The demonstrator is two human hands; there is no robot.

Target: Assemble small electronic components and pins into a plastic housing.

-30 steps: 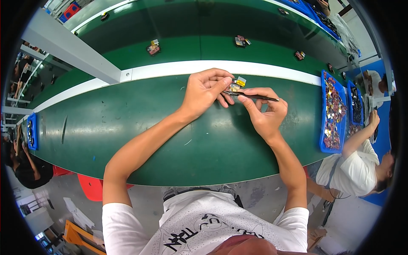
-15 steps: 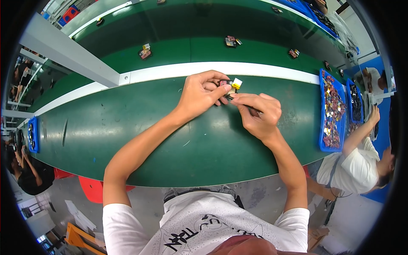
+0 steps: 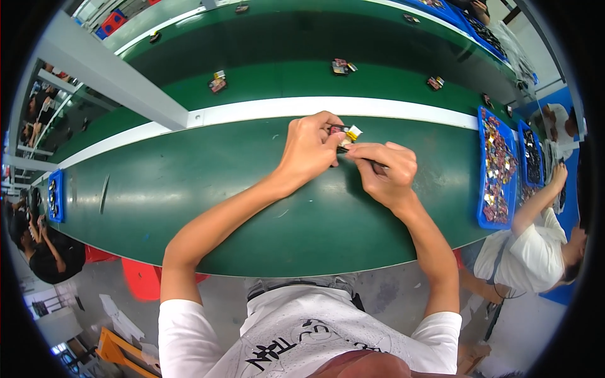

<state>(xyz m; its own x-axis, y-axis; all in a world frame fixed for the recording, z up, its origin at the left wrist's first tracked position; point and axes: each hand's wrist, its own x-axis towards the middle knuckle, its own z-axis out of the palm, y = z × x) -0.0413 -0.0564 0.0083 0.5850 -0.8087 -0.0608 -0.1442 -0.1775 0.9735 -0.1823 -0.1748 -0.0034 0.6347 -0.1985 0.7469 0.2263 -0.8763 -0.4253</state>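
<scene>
Hands closer together over the green worktop [image 3: 189, 189]

Left hand [image 3: 309, 151] pinches a small yellow-tipped part [image 3: 345, 132]; right hand [image 3: 387, 173], pinching a thin dark tool [image 3: 378, 165], now touches it.

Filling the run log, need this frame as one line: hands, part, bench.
left hand: pinches small part | right hand: holds thin dark tool at part | green bench | blue tray to right

The right hand [image 3: 384, 173] has closed in on the left hand [image 3: 309, 151] at frame centre; its dark tool, earlier sticking out rightward, now seems mostly hidden against the small yellow-tipped part [image 3: 348, 132].
</scene>
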